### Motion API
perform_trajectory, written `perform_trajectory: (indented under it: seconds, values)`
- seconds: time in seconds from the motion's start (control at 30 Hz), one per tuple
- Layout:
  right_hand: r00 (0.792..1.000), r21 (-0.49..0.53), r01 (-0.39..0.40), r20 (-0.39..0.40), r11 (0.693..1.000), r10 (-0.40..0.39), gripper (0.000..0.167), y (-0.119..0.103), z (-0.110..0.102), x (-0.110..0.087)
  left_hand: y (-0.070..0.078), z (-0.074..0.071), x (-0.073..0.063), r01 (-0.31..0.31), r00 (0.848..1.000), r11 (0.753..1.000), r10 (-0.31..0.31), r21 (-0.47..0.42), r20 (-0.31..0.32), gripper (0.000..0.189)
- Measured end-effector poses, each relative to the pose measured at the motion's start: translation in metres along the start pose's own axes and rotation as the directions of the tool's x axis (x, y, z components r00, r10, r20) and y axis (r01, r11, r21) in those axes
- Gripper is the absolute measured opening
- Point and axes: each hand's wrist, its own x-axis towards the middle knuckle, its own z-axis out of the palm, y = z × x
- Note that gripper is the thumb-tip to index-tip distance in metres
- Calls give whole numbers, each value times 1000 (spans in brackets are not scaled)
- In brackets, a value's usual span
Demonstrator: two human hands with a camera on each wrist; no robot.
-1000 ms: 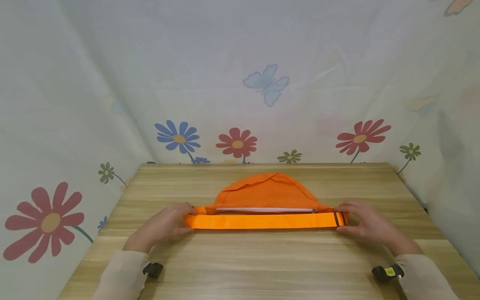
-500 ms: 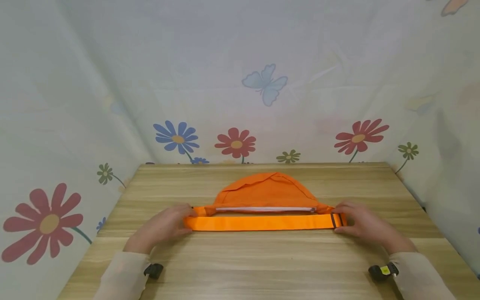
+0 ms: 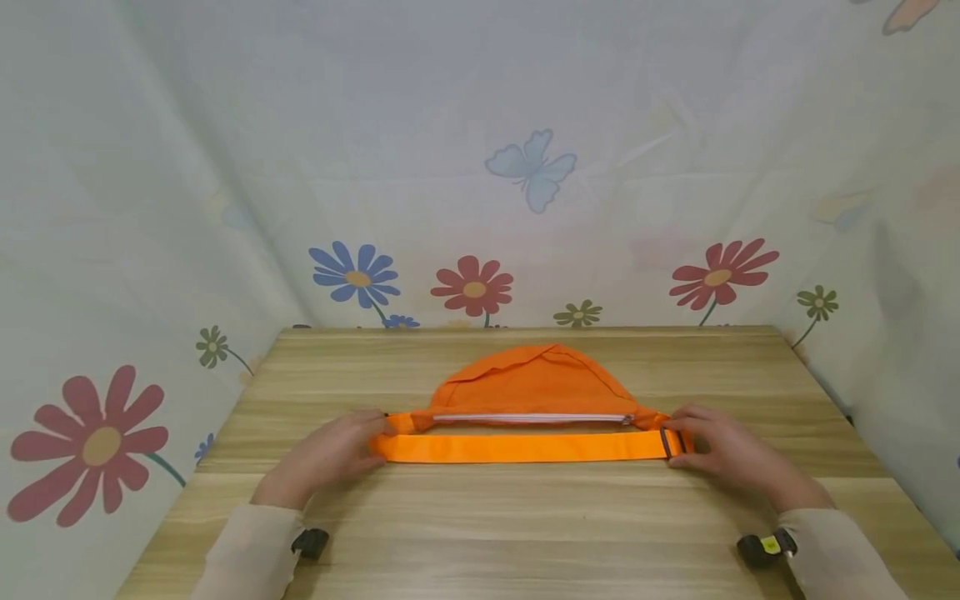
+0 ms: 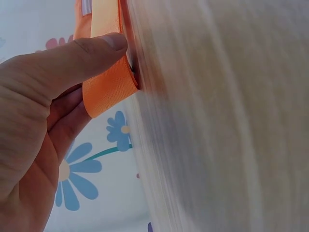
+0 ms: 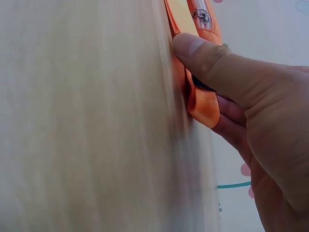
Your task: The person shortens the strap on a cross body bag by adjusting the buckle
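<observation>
An orange waist bag (image 3: 532, 383) lies on the wooden table, its rounded side away from me and its white zipper (image 3: 532, 418) along the near edge. The bright orange strap (image 3: 517, 448) runs straight in front of the zipper. My left hand (image 3: 333, 450) pinches the strap's folded left end, thumb on the near face, as the left wrist view shows with the looped webbing (image 4: 108, 89). At the other end my right hand (image 3: 735, 457) pinches the strap beside a black slide buckle (image 3: 671, 442). In the right wrist view the zipper pull (image 5: 202, 17) shows above the thumb.
The wooden table (image 3: 525, 533) extends toward me and to both sides of the bag. A white curtain (image 3: 420, 125) printed with flowers and a butterfly hangs behind the table and along both sides. Black wrist devices (image 3: 765, 548) sit by the sleeves.
The strap has shifted slightly toward me, and its right end with the buckle has moved a little left along with my right hand. Both hands keep their hold; the bag body stays put.
</observation>
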Motion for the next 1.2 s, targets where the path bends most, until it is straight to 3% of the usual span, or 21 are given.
perform_trajectory:
  seconds: [0.4, 0.57, 0.7, 0.9, 1.07, 1.2]
  values:
    - [999, 44, -30, -20, 999, 31, 52, 1, 2, -4, 0, 1, 2, 24, 999, 1000, -24, -12, 24, 34]
    - [999, 71, -29, -31, 997, 31, 52, 1, 1, -6, 1, -2, 4, 20, 999, 997, -18, -73, 30, 32]
    - [999, 89, -40, -33, 995, 43, 51, 1, 0, -8, 0, -3, 4, 53, 998, 990, -47, -132, 45, 29]
    - [999, 102, -24, -41, 994, 29, 52, 0, -2, -9, -1, -2, 3, 17, 1000, 984, -15, -180, 14, 27]
    - [998, 102, -13, -53, 995, 19, 52, -1, -2, -11, 1, -3, 3, 24, 1000, 980, -19, -197, 23, 28]
    - [992, 69, 56, -112, 996, -48, 47, -2, -1, -11, 4, -4, 4, 15, 1000, 979, -13, -202, 9, 25]
